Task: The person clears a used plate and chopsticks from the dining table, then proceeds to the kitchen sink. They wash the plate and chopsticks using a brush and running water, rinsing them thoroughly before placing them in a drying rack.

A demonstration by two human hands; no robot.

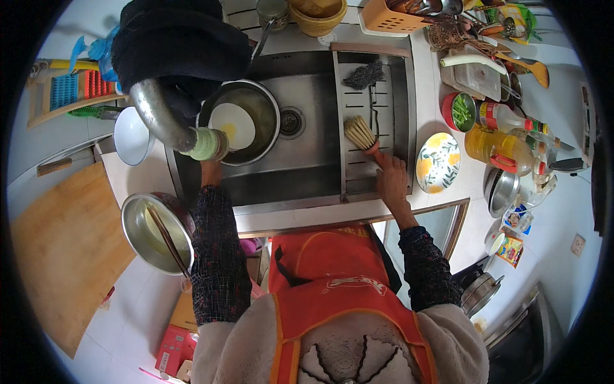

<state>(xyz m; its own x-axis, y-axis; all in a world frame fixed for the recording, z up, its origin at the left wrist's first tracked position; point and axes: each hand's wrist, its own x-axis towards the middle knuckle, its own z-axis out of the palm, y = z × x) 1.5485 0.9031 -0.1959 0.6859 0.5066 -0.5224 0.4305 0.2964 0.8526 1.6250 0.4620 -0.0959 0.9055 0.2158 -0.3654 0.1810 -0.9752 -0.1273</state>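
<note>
My right hand (392, 177) grips the handle of a bristle brush (360, 134), whose bristles lie over the slotted drainer (355, 168) on the right of a steel sink (307, 177). A dark scouring pad (364, 76) rests at the drainer's upper part. My left hand (211, 174) is at the near side of a metal pot (272, 115) in the sink, mostly hidden by a faucet pipe with a green wrapping (206, 144). Inside the pot is a white bowl (242, 122) with something yellow at its bottom. What my left fingers touch cannot be seen.
A dark cloth (177, 43) covers the faucet at the upper left. Left of the sink stand a white bowl (133, 137) and a metal basin (139, 240) with chopsticks. To the right are a floral plate (437, 163), a bowl of chopped greens (461, 113) and an oil bottle (494, 146).
</note>
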